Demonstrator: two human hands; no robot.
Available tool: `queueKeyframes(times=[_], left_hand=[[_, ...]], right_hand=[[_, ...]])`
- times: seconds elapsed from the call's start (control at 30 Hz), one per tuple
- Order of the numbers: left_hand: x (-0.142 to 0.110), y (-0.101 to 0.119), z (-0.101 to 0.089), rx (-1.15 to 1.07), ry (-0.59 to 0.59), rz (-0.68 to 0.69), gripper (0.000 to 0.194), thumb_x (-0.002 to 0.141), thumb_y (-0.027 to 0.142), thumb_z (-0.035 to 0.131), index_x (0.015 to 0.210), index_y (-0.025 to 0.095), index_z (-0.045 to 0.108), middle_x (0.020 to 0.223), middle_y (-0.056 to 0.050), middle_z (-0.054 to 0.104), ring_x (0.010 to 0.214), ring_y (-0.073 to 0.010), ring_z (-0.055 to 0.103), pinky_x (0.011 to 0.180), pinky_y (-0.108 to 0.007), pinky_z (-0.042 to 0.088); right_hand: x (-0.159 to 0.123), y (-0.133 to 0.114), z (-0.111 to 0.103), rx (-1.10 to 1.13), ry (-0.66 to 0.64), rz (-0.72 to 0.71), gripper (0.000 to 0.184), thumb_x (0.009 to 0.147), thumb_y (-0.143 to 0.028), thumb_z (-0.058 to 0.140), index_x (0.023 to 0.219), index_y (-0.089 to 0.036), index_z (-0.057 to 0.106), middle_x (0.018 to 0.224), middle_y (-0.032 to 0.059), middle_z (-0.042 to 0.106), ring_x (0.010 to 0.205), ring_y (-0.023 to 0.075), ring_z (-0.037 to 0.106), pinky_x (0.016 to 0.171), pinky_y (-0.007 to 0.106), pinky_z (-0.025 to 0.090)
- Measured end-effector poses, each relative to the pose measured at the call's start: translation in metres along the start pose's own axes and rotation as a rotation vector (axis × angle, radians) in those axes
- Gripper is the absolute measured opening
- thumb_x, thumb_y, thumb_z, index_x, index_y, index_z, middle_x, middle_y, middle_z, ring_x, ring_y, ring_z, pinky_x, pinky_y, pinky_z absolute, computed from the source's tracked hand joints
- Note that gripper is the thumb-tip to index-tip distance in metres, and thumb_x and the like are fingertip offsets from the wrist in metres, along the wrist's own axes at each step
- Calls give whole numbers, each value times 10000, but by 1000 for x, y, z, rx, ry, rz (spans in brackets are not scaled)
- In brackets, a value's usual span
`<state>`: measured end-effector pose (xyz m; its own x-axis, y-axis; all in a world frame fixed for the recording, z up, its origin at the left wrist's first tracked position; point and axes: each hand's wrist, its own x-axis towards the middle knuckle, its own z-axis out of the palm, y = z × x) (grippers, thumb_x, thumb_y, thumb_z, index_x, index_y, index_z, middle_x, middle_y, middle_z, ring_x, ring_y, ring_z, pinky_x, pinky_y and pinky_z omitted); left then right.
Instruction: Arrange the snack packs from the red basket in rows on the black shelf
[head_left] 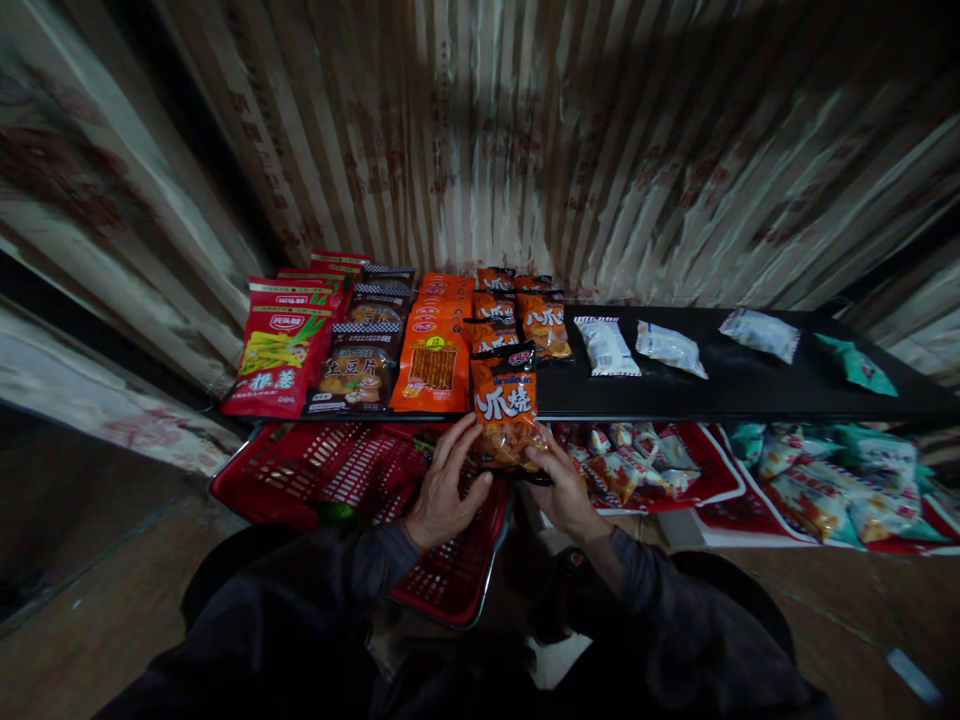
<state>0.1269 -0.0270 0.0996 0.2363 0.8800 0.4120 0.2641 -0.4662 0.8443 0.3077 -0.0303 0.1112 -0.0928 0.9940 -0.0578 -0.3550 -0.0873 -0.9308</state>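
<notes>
Both my hands hold an orange snack packet [505,408] with white characters at the front edge of a black shelf [750,385]. My left hand [444,488] rests on the packet's lower left with fingers spread along it. My right hand [562,487] grips its lower right corner, fingers closed. Behind the packet stand rows of the same orange packets [541,322], an orange row [435,365], dark packets [360,365] and red packets [279,355].
A red plastic basket [315,475] sits below the shelf, under my left hand. White packets [606,345] and a green packet [859,365] lie on the shelf's right half. Trays of small wrapped sweets [810,485] lie lower right. A patterned curtain [525,130] hangs behind.
</notes>
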Motion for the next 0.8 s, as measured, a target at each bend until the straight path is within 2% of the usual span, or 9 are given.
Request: queueKeyframes(times=[0.07, 0.13, 0.27, 0.37, 0.47, 0.57, 0.7, 0.8], left_hand=[[-1, -3, 1, -45, 8, -68, 556, 902, 314, 587, 1440, 251, 460, 1540, -126, 386, 1398, -286, 389, 1159, -477, 320], [-2, -8, 3, -110, -4, -132, 550, 926, 334, 558, 1455, 242, 437, 1510, -137, 429, 1363, -270, 437, 1131, -452, 361], [-3, -14, 7, -288, -15, -227, 564, 922, 376, 582, 1451, 233, 447, 1481, -136, 475, 1339, -266, 477, 1115, -427, 389], [-3, -16, 8, -325, 5, -256, 559, 916, 383, 596, 1441, 244, 463, 1487, -128, 469, 1321, -260, 501, 1117, -426, 392], [0, -16, 8, -309, 35, -240, 544, 910, 374, 606, 1426, 251, 483, 1452, -120, 506, 1273, -245, 544, 1105, -416, 414], [7, -15, 11, -238, 67, -182, 507, 911, 366, 594, 1398, 248, 511, 1408, -109, 539, 1224, -228, 575, 1065, -399, 460], [27, -8, 24, -104, 115, -103, 454, 924, 326, 559, 1370, 246, 529, 1369, -98, 563, 1180, -201, 591, 1015, -366, 501], [49, 1, 38, -38, 122, -49, 449, 924, 293, 536, 1369, 237, 528, 1363, -103, 570, 1203, -204, 573, 996, -355, 515]], right_hand=[[1, -1, 1, -18, -4, 3, 602, 797, -445, 594, 1373, -287, 525, 1317, 40, 649, 1232, 294, 601, 1040, 472, 489], [1, -3, 2, -30, -13, 12, 614, 789, -471, 595, 1367, -277, 532, 1323, 42, 647, 1241, 297, 594, 1032, 463, 495], [3, -5, 1, 51, -40, 46, 615, 751, -450, 665, 1333, -275, 572, 1295, 44, 670, 1227, 299, 604, 1053, 460, 478], [6, -3, -6, 41, -48, 83, 625, 731, -458, 716, 1315, -270, 596, 1284, 53, 678, 1227, 298, 604, 1074, 465, 459], [10, -1, -14, -60, -33, 56, 646, 747, -499, 740, 1334, -280, 582, 1348, 43, 638, 1288, 280, 558, 1120, 464, 413], [17, -8, -18, -135, -42, -60, 656, 788, -519, 729, 1377, -300, 541, 1412, 21, 589, 1339, 253, 510, 1156, 442, 372], [30, -32, -22, -216, -76, -174, 625, 790, -530, 732, 1351, -303, 574, 1349, 12, 640, 1268, 251, 573, 1133, 426, 408], [42, -46, -31, -214, -48, -225, 607, 755, -522, 764, 1296, -285, 625, 1290, 16, 678, 1230, 263, 602, 1110, 436, 432]])
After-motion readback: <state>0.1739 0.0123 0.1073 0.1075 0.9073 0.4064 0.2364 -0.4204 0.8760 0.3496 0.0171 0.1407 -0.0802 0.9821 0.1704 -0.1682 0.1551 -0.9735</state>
